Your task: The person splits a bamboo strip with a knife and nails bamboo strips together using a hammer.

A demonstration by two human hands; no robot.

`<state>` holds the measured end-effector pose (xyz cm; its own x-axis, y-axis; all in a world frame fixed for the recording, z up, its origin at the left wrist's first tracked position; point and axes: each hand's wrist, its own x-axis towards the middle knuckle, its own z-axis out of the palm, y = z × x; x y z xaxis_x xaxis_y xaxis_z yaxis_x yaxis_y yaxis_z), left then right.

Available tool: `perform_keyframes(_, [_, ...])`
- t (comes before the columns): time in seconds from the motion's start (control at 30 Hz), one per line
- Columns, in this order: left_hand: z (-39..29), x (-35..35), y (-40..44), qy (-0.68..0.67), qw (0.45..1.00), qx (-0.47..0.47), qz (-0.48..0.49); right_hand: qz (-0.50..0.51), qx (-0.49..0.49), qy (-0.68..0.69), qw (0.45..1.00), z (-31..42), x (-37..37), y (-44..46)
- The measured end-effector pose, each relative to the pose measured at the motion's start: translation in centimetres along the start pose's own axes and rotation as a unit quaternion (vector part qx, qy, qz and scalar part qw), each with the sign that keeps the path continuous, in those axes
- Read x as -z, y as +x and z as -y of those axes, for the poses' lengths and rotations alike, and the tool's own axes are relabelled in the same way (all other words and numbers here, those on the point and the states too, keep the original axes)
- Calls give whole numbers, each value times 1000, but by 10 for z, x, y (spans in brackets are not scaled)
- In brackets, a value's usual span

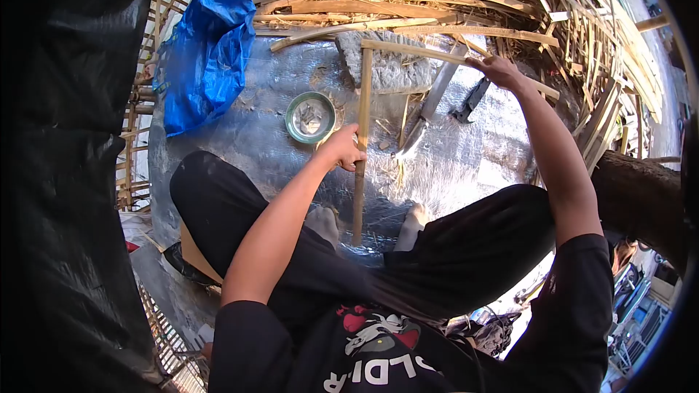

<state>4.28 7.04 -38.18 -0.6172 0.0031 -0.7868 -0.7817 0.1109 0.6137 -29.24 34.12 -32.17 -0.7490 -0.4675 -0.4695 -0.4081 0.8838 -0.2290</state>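
Note:
My left hand (342,148) is closed round a narrow bamboo strip (365,94) that runs up and down in front of me. A second bamboo strip (415,49) runs sideways from the top end of the first, and my right hand (499,71) grips it near its right part. The strips meet at a corner above a rough grey block (411,73); how they are joined is too small to tell. Below the second strip lies a long-bladed knife (440,91), beside a dark tool (473,100) of unclear kind. A green-rimmed bowl (293,131) stands left of my left hand.
Split bamboo pieces (378,11) are heaped along the back and right. A blue plastic sack (211,58) sits at the back left. The silvery sheet (269,80) covers the floor. A thick log (641,196) lies at the right, and black sheeting (65,175) hangs at the left.

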Motion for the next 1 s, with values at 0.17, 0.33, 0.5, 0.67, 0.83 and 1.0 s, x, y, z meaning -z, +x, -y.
perform_keyframes(0.17, [6, -6, 3, 26, 999, 0, -24, -5, 18, -4, 1000, -5, -2, 6])
perform_keyframes(0.33, [2, -7, 4, 57, 998, 21, -7, -20, 40, -14, 999, -7, -4, 12])
perform_keyframes(0.5, [-27, 5, -8, 319, 933, -42, -164, -12, 22, -42, 999, -4, 2, 13])
perform_keyframes(0.67, [-70, 31, -5, 286, 850, -237, -374, -15, 19, -48, 999, -9, 5, 20])
perform_keyframes(0.83, [-87, 48, 49, 302, 846, -241, -367, 10, 25, -32, 999, -4, 10, 24])
perform_keyframes(1.0, [-106, 38, 51, 380, 827, -224, -348, -7, 29, -54, 998, 3, 15, 13])
